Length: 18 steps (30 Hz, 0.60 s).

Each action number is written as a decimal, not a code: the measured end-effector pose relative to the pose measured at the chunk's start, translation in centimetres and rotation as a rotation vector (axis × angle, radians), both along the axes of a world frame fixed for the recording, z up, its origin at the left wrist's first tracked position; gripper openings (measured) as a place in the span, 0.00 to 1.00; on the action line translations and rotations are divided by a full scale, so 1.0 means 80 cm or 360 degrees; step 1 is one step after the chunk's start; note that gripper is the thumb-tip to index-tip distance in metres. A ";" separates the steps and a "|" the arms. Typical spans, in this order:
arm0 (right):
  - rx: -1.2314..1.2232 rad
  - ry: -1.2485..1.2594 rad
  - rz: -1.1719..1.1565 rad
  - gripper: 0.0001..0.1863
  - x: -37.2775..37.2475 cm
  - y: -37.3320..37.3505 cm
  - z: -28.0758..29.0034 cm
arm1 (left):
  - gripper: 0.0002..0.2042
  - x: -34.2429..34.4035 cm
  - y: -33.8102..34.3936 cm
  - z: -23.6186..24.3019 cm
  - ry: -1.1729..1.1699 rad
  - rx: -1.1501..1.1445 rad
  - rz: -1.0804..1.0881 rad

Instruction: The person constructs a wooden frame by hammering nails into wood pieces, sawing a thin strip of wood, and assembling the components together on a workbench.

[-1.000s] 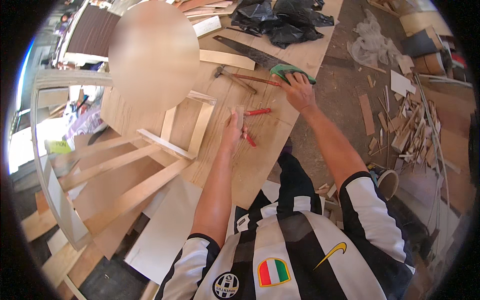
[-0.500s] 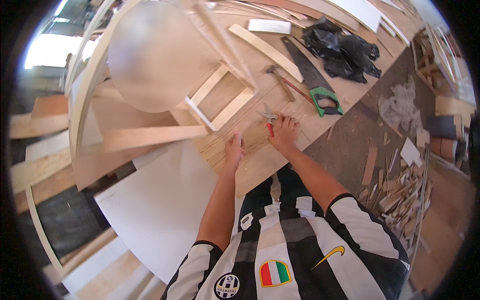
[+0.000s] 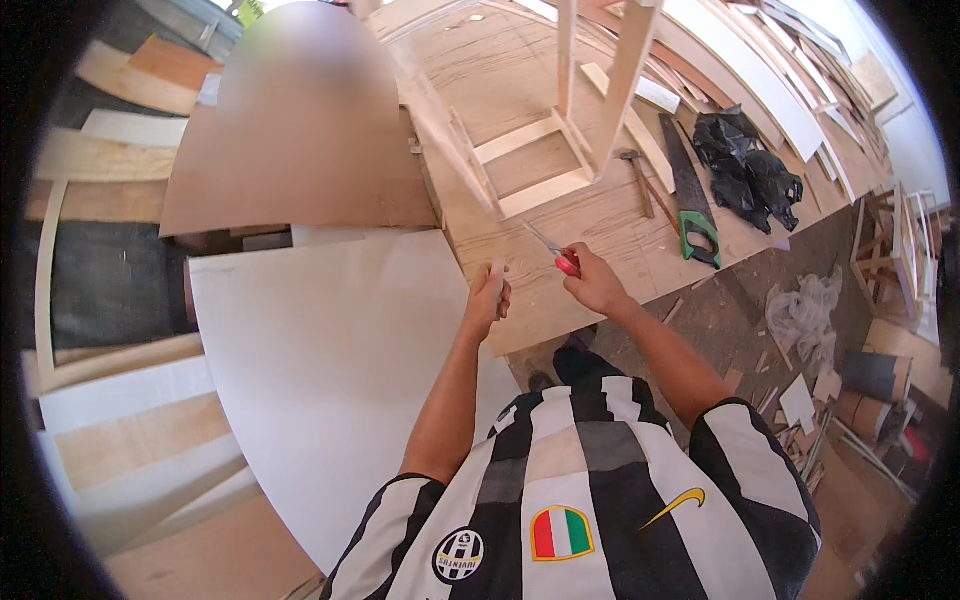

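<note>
My right hand point(image 3: 598, 280) grips a pair of red-handled scissors point(image 3: 546, 241), the slim metal blades pointing away and to the left over the plywood tabletop point(image 3: 548, 318). Closed fingers of my left hand point(image 3: 486, 302) pinch a small pale piece point(image 3: 498, 277) whose kind I cannot make out. Just beyond both hands stands a light wooden frame point(image 3: 548, 192) with upright legs and low rails. Its nearest rail is close to the scissor tips but apart from them.
Right of the frame lie a hammer point(image 3: 639, 183), a green-handled saw point(image 3: 698, 238) and a black plastic bag point(image 3: 745, 170). A large white sheet point(image 3: 330, 350) and brown board point(image 3: 300, 170) are at the left. Clear plastic point(image 3: 805, 315) and wood scraps litter the floor right.
My right hand has picked the scissors up off the tabletop and raised them, blades turned left. The view has swung left, so the frame and tools appear further right.
</note>
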State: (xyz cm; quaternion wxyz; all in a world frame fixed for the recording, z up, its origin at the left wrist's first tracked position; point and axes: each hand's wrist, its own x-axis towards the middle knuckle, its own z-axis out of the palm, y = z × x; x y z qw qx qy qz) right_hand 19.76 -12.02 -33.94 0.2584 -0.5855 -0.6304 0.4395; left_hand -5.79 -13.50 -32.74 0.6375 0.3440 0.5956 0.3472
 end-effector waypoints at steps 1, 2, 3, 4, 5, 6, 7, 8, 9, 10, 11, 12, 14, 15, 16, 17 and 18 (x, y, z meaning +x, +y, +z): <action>0.0094 0.0102 0.0038 0.26 -0.016 -0.009 0.022 | 0.21 -0.010 -0.012 0.004 -0.0009 0.0013 0.0033; 0.0105 0.0094 0.0071 0.26 -0.029 -0.017 0.045 | 0.19 -0.022 -0.025 0.008 -0.0037 0.0149 0.0026; 0.0102 0.0032 0.0146 0.27 -0.041 -0.024 0.074 | 0.16 -0.033 -0.036 0.014 -0.0062 0.0291 0.0014; 0.0094 -0.0030 0.0214 0.27 -0.051 -0.032 0.090 | 0.16 -0.043 -0.046 0.025 -0.0066 0.0304 0.0036; 0.0106 -0.0036 0.0234 0.27 -0.057 -0.038 0.095 | 0.14 -0.053 -0.056 0.037 -0.0022 0.0379 0.0005; 0.0329 -0.0111 0.0324 0.29 -0.061 -0.043 0.099 | 0.12 -0.064 -0.067 0.049 0.0026 0.0452 -0.0025; 0.0553 -0.0184 0.0410 0.30 -0.067 -0.049 0.104 | 0.12 -0.073 -0.078 0.056 0.0026 0.0463 -0.0005; 0.0566 -0.0185 0.0428 0.30 -0.072 -0.055 0.109 | 0.13 -0.081 -0.088 0.063 0.0060 0.0550 -0.0036; 0.0612 -0.0252 0.0480 0.30 -0.078 -0.061 0.117 | 0.14 -0.089 -0.099 0.068 0.0094 0.0635 -0.0068; 0.0658 -0.0319 0.0529 0.30 -0.084 -0.068 0.123 | 0.14 -0.097 -0.109 0.073 0.0094 0.0644 -0.0053; 0.0668 -0.0321 0.0540 0.30 -0.090 -0.075 0.127 | 0.14 -0.104 -0.118 0.078 0.0099 0.0679 -0.0046; 0.0697 -0.0350 0.0561 0.30 -0.096 -0.082 0.130 | 0.14 -0.110 -0.127 0.082 0.0103 0.0712 -0.0041; 0.0734 -0.0382 0.0585 0.30 -0.106 -0.098 0.136 | 0.13 -0.119 -0.146 0.090 0.0087 0.0720 -0.0030; 0.0760 -0.0371 0.0584 0.29 -0.110 -0.106 0.139 | 0.13 -0.122 -0.155 0.096 0.0074 0.0718 -0.0027; 0.0786 -0.0361 0.0581 0.29 -0.113 -0.114 0.142 | 0.13 -0.124 -0.164 0.101 0.0072 0.0725 -0.0023; 0.0792 -0.0365 0.0583 0.29 -0.116 -0.121 0.145 | 0.12 -0.126 -0.172 0.107 0.0018 0.0675 -0.0029; 0.0797 -0.0379 0.0611 0.28 -0.120 -0.130 0.149 | 0.11 -0.129 -0.181 0.111 -0.0035 0.0624 -0.0034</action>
